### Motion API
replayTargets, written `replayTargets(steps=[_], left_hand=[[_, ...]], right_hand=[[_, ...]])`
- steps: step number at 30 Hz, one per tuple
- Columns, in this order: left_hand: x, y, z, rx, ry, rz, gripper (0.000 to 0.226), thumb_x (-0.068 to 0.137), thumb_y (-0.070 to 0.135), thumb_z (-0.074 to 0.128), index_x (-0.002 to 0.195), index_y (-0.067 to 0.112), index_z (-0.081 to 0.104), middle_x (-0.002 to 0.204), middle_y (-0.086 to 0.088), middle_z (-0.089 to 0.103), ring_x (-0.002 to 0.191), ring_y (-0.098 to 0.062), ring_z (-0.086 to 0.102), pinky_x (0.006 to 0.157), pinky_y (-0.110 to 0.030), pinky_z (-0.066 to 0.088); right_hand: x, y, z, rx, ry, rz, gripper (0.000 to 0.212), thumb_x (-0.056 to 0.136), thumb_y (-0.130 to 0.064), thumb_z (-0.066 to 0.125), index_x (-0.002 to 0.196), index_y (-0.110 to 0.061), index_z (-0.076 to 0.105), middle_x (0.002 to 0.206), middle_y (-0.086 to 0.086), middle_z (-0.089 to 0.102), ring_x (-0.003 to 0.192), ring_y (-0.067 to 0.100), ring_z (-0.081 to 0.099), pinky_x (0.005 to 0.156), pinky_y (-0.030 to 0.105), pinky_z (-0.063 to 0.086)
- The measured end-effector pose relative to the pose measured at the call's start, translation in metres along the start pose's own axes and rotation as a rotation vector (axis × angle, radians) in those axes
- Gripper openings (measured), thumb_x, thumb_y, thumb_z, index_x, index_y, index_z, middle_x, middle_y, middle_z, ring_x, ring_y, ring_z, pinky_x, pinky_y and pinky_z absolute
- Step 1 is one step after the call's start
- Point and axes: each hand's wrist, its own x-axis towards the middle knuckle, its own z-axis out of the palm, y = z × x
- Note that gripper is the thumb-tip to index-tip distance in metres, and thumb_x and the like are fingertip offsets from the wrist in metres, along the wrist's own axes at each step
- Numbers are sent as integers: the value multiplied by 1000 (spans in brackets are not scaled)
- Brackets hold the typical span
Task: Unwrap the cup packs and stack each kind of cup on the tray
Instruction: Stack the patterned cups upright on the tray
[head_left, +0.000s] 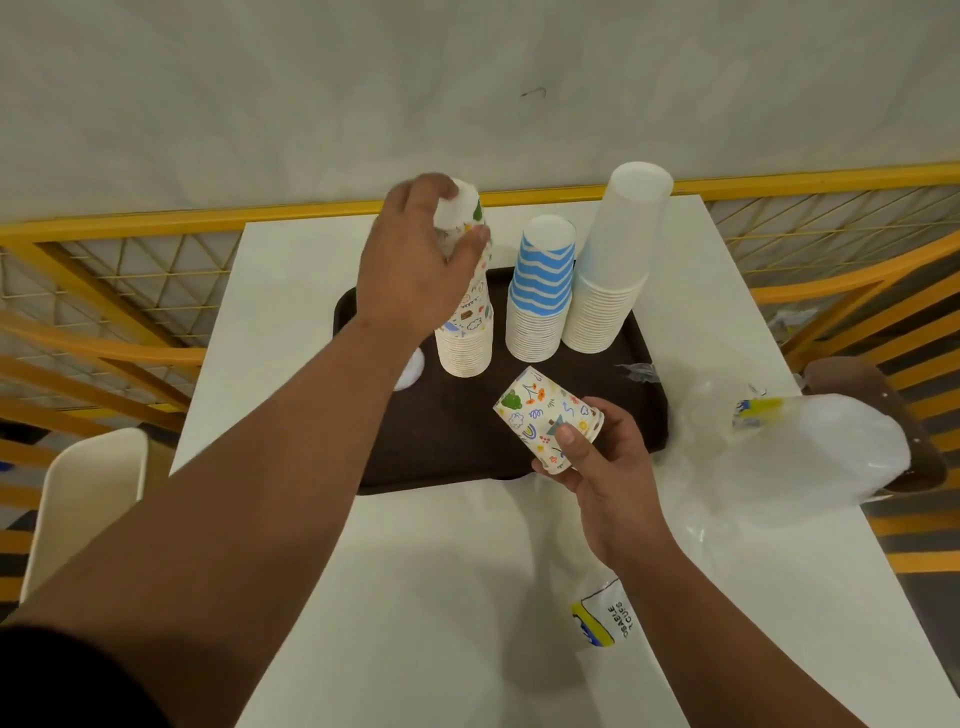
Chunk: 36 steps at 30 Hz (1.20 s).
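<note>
A dark brown tray (457, 441) lies on the white table. Three upside-down stacks stand on it: doodle-print cups (467, 332) at the left, blue-striped cups (543, 291) in the middle, and tall plain white cups (618, 260) at the right. My left hand (415, 260) grips the top cup of the doodle-print stack from above. Over the tray's near right part, my right hand (597, 462) holds a short bunch of doodle-print cups (545, 415), tilted on its side.
Empty clear plastic wrappers (779, 447) lie at the table's right side, and another printed wrapper (602, 618) lies near the front. A small white round thing (413, 369) sits on the tray's left part. Yellow mesh railings (130, 260) and chairs (83, 499) flank the table.
</note>
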Motion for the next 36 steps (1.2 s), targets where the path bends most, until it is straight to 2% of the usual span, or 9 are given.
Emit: replayTargets(steps=[8, 12, 14, 16, 19, 23, 28, 31, 36], left_hand=[[-24, -32, 35, 28, -248, -191, 44, 88, 32, 68, 125, 18, 49, 130, -6, 52, 113, -26, 54, 88, -35, 51], [-38, -23, 20, -8, -120, -146, 43, 90, 40, 62, 126, 18, 54, 144, -5, 43, 130, -22, 46, 101, -34, 46], [-59, -6, 9, -140, 17, -178, 39, 89, 43, 61, 118, 17, 58, 126, -2, 57, 110, -10, 58, 91, -30, 52], [-88, 10, 3, -296, -74, -358, 33, 89, 42, 64, 112, 19, 59, 107, 5, 65, 88, 4, 62, 76, -14, 51], [-122, 23, 1, -699, -415, -686, 27, 90, 35, 66, 115, 31, 56, 112, 5, 66, 95, -8, 69, 79, -32, 60], [-126, 21, -3, -856, -334, -843, 29, 91, 27, 66, 118, 28, 55, 115, -1, 66, 96, -17, 71, 72, -35, 61], [-117, 17, -7, -814, -252, -891, 31, 91, 33, 65, 119, 24, 55, 112, -3, 67, 94, -17, 71, 69, -35, 61], [-97, 13, -20, -712, -91, -738, 29, 86, 41, 69, 110, 30, 55, 110, -1, 69, 92, -14, 71, 72, -38, 60], [-44, 20, -40, -170, 147, -49, 43, 86, 37, 67, 121, 17, 53, 117, 1, 61, 105, -12, 60, 84, -20, 47]], right_hand=[[4, 2, -11, 40, 5, -12, 67, 58, -27, 80, 117, -20, 51, 117, 4, 65, 114, 29, 64, 90, 55, 54], [4, -1, -9, 31, -4, -31, 69, 55, -31, 82, 117, -22, 51, 117, 2, 65, 114, 29, 64, 89, 53, 55], [3, -4, -3, 34, -10, -37, 75, 49, -37, 86, 115, -24, 52, 116, 1, 65, 113, 28, 64, 84, 48, 58], [2, -5, 4, 50, -18, -40, 87, 40, -48, 94, 113, -25, 54, 112, -2, 67, 109, 25, 67, 76, 42, 60], [0, -5, 13, 21, -54, -67, 90, 39, -54, 94, 115, -24, 55, 113, 0, 68, 107, 25, 67, 75, 37, 58], [-4, -4, 20, -27, -110, -87, 64, 62, -36, 83, 119, -23, 56, 117, 2, 67, 112, 27, 65, 83, 42, 58], [-7, -4, 23, -61, -115, -122, 60, 63, -24, 84, 116, -28, 56, 114, -7, 68, 113, 19, 64, 82, 38, 58], [-3, -6, 22, 28, -82, -88, 75, 54, -38, 94, 117, -24, 56, 114, -5, 68, 112, 20, 66, 82, 42, 59], [0, -4, 14, 29, -24, -45, 65, 61, -31, 79, 121, -23, 54, 118, -3, 66, 114, 24, 65, 86, 48, 58]])
